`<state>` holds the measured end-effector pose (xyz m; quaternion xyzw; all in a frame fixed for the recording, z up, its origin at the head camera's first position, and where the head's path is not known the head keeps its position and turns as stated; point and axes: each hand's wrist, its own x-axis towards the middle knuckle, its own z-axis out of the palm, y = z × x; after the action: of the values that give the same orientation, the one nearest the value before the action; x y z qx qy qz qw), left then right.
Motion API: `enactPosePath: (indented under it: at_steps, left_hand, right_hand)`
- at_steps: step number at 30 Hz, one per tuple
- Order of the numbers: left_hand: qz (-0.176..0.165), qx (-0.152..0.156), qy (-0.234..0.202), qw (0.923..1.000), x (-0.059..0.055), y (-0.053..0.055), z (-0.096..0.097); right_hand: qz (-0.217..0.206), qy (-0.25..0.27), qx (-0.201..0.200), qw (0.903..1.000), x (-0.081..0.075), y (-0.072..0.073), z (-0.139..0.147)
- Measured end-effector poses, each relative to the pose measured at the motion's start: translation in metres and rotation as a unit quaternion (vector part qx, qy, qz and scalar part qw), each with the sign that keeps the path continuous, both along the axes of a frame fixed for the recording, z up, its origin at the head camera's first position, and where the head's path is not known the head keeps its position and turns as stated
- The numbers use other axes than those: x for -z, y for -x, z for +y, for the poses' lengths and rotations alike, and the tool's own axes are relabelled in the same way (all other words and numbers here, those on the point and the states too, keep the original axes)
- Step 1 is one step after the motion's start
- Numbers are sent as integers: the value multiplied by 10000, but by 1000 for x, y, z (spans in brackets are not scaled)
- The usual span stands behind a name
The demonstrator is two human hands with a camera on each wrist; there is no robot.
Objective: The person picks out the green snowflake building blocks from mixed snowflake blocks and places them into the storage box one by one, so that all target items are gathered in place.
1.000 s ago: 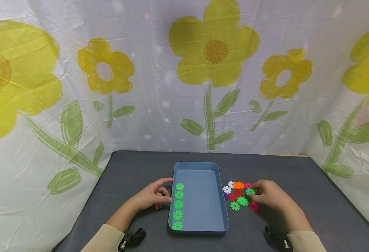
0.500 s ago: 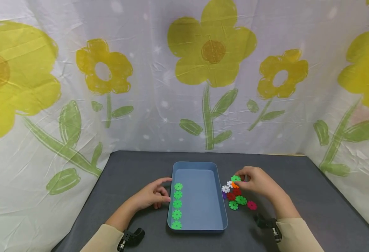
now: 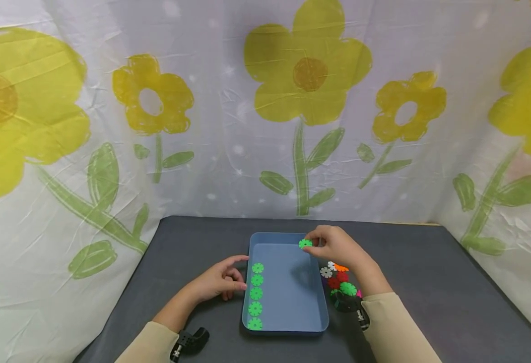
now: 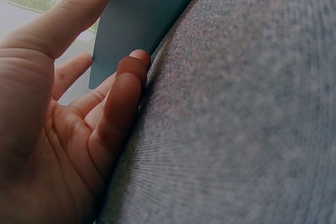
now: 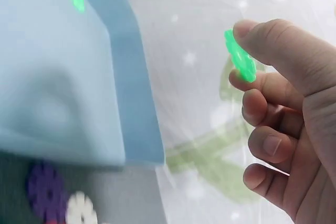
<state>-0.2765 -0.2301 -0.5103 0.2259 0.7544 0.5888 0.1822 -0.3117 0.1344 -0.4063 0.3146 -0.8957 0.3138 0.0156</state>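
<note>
Our right hand [image 3: 338, 245] has brought a pinched disc [image 3: 305, 244] to the tray [image 3: 288, 302]'s far-right corner, nearer its green row [image 3: 256, 293], relaxed left hand [image 3: 216, 282] at its left wall.

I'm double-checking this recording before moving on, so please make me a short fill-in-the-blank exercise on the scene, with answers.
1. The right hand pinches a disc coloured ____.
2. The lined-up discs inside the tray number ____.
3. In the head view, the left hand is at the tray's ____ side (left or right).
4. In that view, the multicoloured pile lies to the tray's ____ (left or right).

Missing words: green; five; left; right.
</note>
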Motion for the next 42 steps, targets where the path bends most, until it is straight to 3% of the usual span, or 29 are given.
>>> enactPosePath:
  at_steps: [10, 20, 31, 42]
  left_hand:
    - [132, 14, 85, 9999, -1, 1, 2]
    - [-146, -52, -13, 9999, 3, 1, -3]
    - [-200, -22, -93, 9998, 4, -2, -1]
    - [-198, -45, -115, 9997, 3, 0, -2]
  right_hand:
    - [175, -36, -301, 9994, -7, 9, -37]
    - [135, -197, -401, 9989, 8, 20, -78]
    - [389, -1317, -620, 9886, 25, 34, -108]
    - [565, -2019, -623, 9758, 53, 53, -125]
